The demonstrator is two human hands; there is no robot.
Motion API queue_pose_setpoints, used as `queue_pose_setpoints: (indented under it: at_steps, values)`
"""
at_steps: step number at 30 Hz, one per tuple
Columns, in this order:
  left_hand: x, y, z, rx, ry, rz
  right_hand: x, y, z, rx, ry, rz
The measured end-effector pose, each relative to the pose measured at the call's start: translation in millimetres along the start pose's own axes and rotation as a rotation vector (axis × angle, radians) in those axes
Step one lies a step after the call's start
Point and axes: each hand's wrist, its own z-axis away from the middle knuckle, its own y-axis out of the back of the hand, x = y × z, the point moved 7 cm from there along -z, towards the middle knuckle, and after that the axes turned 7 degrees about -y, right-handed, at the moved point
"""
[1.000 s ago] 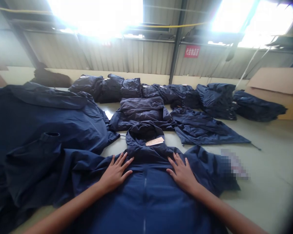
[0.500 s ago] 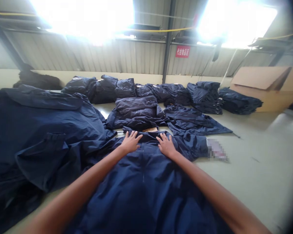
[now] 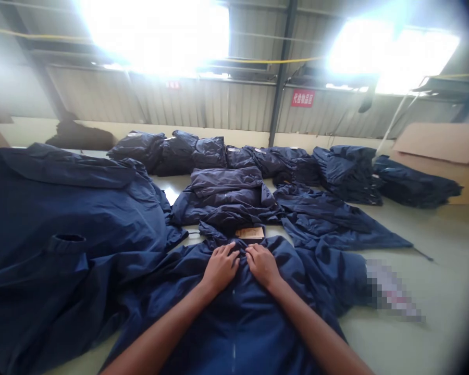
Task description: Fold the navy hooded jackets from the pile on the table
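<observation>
The left hand (image 3: 221, 268) and the right hand (image 3: 262, 265) are resting side by side, almost touching, with their fingers curled into the collar of a navy zip jacket (image 3: 234, 323), pinching the fabric together. The jacket is lying spread on a pale green surface (image 3: 433, 250), its zip running straight down the middle and its sleeves reaching out to either side. Just above the hands, a buff paper tag (image 3: 250, 233) is sitting by the collar, its printing too small to read. A blurred, pixelated patch (image 3: 391, 289) is covering something beside the jacket's sleeve on the viewer's right. More navy jackets are lying around it: a big loose heap (image 3: 62, 208) on the left and a row of folded bundles (image 3: 191, 153) ahead. High on the corrugated metal wall (image 3: 101, 99), a red sign (image 3: 303, 98) is showing white Chinese characters that appear to read 代检物品区. At the far right, a navy bundle (image 3: 414, 182) is lying against a cardboard box (image 3: 433, 143), whose inside is hidden by its flap.
</observation>
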Motion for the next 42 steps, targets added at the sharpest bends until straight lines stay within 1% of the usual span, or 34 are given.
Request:
queue_pose_setpoints:
  at_steps: [5, 8, 10, 12, 14, 17, 19, 21, 23, 25, 26, 30, 32, 34, 36, 38, 40, 42]
  values:
    - [-1, 1.7, -5, -0.022, 0.023, 0.033, 0, 6, -2, 0.020, -0.008, 0.017]
    - [-3, -0.6, -5, -0.011, 0.021, 0.011, 0, 6, -2, 0.012, 0.000, 0.009]
    - [-4, -4.0, -5, -0.024, 0.011, -0.012, 1, 6, -1, 0.012, 0.001, -0.014]
    - [-4, -8.1, -4, -0.057, 0.007, -0.032, 3, 6, -1, 0.016, -0.019, -0.054]
    - [-5, -11.1, -4, -0.084, 0.005, -0.043, 7, 6, -5, 0.012, -0.073, -0.090]
    - [-4, -14.0, -5, -0.113, -0.001, -0.033, 12, 8, -22, -0.047, -0.152, -0.102]
    - [-5, -14.9, -5, -0.125, 0.005, -0.018, 12, 14, -41, -0.067, -0.158, -0.093]
    - [-5, -14.5, -5, -0.125, 0.016, -0.003, 7, 24, -60, -0.013, -0.094, -0.098]
    - [-5, -13.7, -5, -0.125, 0.018, 0.012, 0, 31, -73, 0.061, 0.001, -0.125]
    - [-4, -12.8, -5, -0.119, 0.019, 0.018, -7, 27, -75, 0.093, 0.072, -0.156]
    - [-4, -12.5, -4, -0.113, 0.019, 0.019, -10, 21, -73, 0.093, 0.079, -0.162]
    - [-7, -14.1, -3, -0.080, 0.027, 0.036, -13, -5, -57, 0.096, 0.050, -0.092]
    - [-9, -15.3, -3, -0.068, 0.035, 0.054, -14, -12, -51, 0.097, 0.041, 0.004]
    - [-9, -15.3, -4, -0.067, 0.045, 0.066, -14, -12, -49, 0.116, -0.005, 0.136]
    - [-9, -14.4, -4, -0.075, 0.052, 0.066, -10, -7, -48, 0.151, -0.105, 0.248]
    - [-8, -13.7, -4, -0.097, 0.056, 0.062, -6, -5, -48, 0.152, -0.190, 0.284]
    - [-9, -13.7, -4, -0.132, 0.070, 0.067, -5, -8, -50, 0.115, -0.184, 0.256]
    - [-13, -12.9, -6, -0.170, 0.095, 0.081, -8, -11, -51, 0.095, -0.113, 0.211]
